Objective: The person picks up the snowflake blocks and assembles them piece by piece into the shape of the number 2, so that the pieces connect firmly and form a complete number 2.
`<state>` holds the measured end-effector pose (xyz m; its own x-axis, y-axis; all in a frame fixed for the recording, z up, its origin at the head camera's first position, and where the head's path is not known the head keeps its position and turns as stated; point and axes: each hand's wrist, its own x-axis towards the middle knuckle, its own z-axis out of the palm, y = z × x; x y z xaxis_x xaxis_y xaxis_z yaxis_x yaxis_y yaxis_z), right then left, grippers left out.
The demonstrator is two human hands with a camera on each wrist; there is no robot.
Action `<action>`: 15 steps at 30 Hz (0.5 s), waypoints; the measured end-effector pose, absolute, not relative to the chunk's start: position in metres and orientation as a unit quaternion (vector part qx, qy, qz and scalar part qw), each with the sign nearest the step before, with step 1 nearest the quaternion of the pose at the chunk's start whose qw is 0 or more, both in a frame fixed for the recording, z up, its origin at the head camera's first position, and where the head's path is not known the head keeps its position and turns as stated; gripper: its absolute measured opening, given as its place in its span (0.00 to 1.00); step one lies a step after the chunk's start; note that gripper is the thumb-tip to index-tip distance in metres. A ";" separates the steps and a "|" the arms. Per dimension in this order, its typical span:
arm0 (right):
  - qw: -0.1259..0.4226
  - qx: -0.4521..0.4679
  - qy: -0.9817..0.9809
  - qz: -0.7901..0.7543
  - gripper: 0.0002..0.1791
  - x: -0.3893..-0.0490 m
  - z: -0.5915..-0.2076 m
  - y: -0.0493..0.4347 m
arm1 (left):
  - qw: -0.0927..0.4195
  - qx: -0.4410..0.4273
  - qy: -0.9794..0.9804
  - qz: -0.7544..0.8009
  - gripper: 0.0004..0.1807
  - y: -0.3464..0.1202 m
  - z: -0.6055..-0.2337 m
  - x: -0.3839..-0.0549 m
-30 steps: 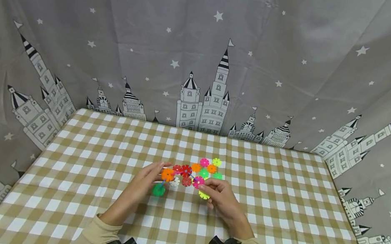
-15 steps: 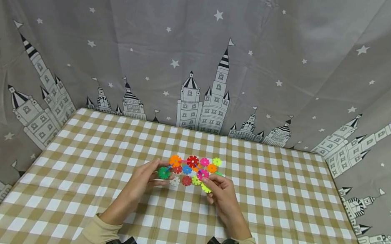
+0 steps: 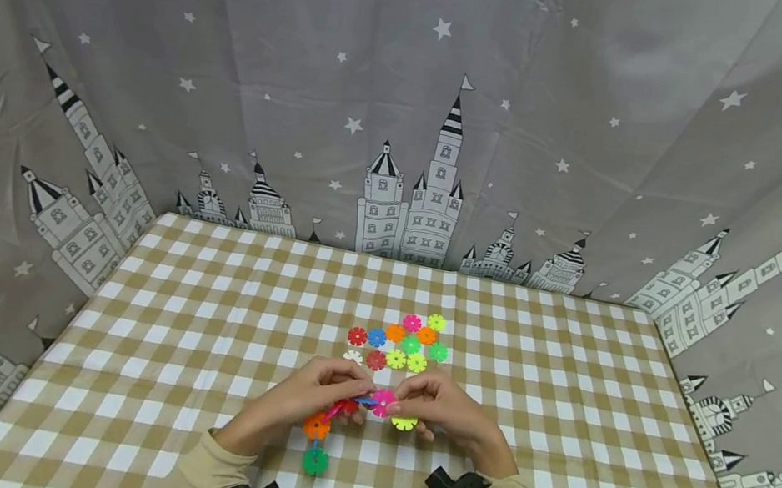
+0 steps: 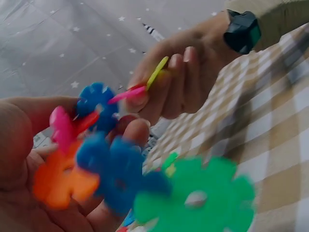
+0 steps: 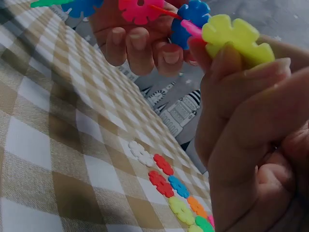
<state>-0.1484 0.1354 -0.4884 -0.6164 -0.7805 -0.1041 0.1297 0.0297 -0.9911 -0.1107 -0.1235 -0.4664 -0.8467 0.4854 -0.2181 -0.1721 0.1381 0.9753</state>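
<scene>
Both hands hold a chain of slotted flower-shaped plastic discs above the table. In the head view my left hand (image 3: 319,389) pinches it near a blue disc (image 4: 99,104), thumb on top. My right hand (image 3: 446,408) pinches the other end, by a pink disc (image 3: 382,402) and a yellow disc (image 5: 236,38). From the left hand hang an orange disc (image 3: 317,425), a second blue disc (image 4: 116,174) and a green disc (image 3: 315,461) at the free end. Red and pink discs between them are partly hidden by the left fingers.
Several loose discs lie flat beyond the hands, among them a white disc (image 3: 354,356), a red disc (image 3: 357,336) and a light green disc (image 3: 438,353). A checked cloth (image 3: 198,316) covers the table. Behind it hangs a grey castle-print curtain (image 3: 300,36).
Both hands have brought the chain back toward the body, off the loose discs. My left hand has shifted from the green and orange end to a pinch nearer the middle.
</scene>
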 end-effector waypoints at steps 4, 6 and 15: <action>0.340 -0.240 0.652 -0.634 0.15 -0.147 -0.489 0.131 | 0.280 0.122 0.670 0.677 0.18 -0.118 -0.470 -0.107; 0.326 -0.227 0.660 -0.638 0.15 -0.147 -0.488 0.129 | 0.279 0.120 0.659 0.688 0.17 -0.118 -0.471 -0.106; 0.251 -0.146 0.685 -0.668 0.20 -0.146 -0.482 0.125 | 0.265 0.063 0.664 0.696 0.17 -0.122 -0.468 -0.108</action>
<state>-0.1455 0.1246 -0.4818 -0.8317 -0.5349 -0.1488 0.1353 0.0647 -0.9887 -0.1084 -0.1220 -0.4684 -0.8519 0.4522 -0.2642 -0.2849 0.0231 0.9583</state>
